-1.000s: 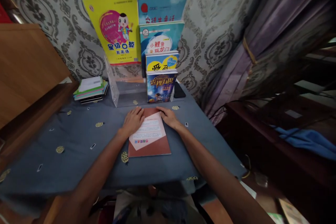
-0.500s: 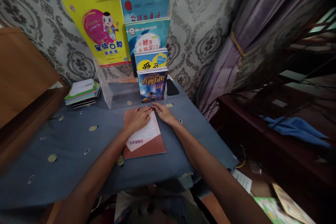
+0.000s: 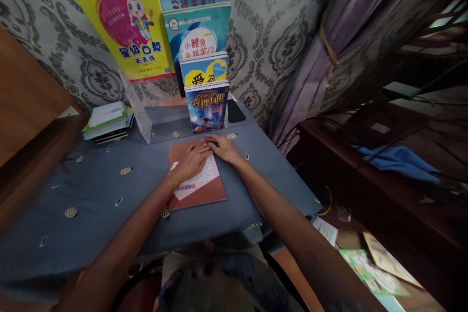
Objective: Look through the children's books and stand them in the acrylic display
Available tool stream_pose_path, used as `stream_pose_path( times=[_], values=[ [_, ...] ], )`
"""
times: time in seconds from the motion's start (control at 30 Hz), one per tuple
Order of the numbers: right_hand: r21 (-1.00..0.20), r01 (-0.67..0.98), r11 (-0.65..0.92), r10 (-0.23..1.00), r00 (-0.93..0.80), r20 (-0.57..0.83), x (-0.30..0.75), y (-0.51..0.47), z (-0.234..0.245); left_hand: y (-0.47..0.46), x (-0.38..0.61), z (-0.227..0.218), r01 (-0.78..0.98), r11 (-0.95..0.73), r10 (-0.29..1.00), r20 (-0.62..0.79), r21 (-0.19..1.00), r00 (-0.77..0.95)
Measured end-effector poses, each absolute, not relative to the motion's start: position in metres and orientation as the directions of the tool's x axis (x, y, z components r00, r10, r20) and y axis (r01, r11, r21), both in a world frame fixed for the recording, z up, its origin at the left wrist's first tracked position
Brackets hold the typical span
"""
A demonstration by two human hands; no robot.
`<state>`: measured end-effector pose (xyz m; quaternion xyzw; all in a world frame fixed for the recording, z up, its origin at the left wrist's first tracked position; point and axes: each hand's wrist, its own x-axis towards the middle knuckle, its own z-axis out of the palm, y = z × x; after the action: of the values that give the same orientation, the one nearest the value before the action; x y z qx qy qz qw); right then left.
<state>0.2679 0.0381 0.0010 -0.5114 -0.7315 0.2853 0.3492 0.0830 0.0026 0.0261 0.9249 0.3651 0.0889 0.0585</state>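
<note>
A closed book [image 3: 199,197] with a reddish-brown and white cover lies flat on the blue tablecloth. My left hand [image 3: 192,160] rests palm down across its upper part, fingers stretched out, and covers some of the print. At the book's top right corner is my right hand [image 3: 222,148], its thumb and forefinger apart and the fingertips close to those of my left. Just beyond my hands, a dark blue book [image 3: 207,109] stands at the front of a clear acrylic stand [image 3: 146,124].
Behind it, the stand carries a yellow workbook [image 3: 127,24], a teal book [image 3: 199,24] and others. A black phone [image 3: 236,111] lies right of the stand. A pile of booklets [image 3: 108,119] sits to the left. Past the table's right edge are papers [image 3: 373,270] and a blue cloth [image 3: 398,162].
The view has tilted down and shifted slightly, so the whole scene sits higher and further left. My right thumb and forefinger look more separated at the corner; the book stays flat under my left hand.
</note>
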Motion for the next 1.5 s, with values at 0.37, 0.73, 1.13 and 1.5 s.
stream_pose_path(
  times=[0.37, 0.73, 1.13, 1.5],
  values=[
    [-0.731, 0.573, 0.371, 0.929, -0.239, 0.284, 0.270, 0.040, -0.008, -0.066, 0.077, 0.034, 0.540, -0.801, 0.577, 0.092, 0.257, 0.812],
    [-0.628, 0.674, 0.389, 0.919, -0.241, 0.312, 0.269, 0.034, -0.008, -0.092, 0.075, 0.030, 0.539, -0.833, 0.549, 0.070, 0.128, 0.833],
    [-0.599, 0.671, 0.437, 0.898, -0.283, 0.338, 0.269, 0.036, -0.009, -0.078, 0.084, 0.027, 0.598, -0.797, 0.604, 0.111, 0.080, 0.790],
    [-0.601, 0.677, 0.424, 0.904, -0.274, 0.329, 0.266, 0.031, -0.003, -0.064, 0.080, 0.025, 0.600, -0.795, 0.606, 0.106, 0.083, 0.788]
  ],
)
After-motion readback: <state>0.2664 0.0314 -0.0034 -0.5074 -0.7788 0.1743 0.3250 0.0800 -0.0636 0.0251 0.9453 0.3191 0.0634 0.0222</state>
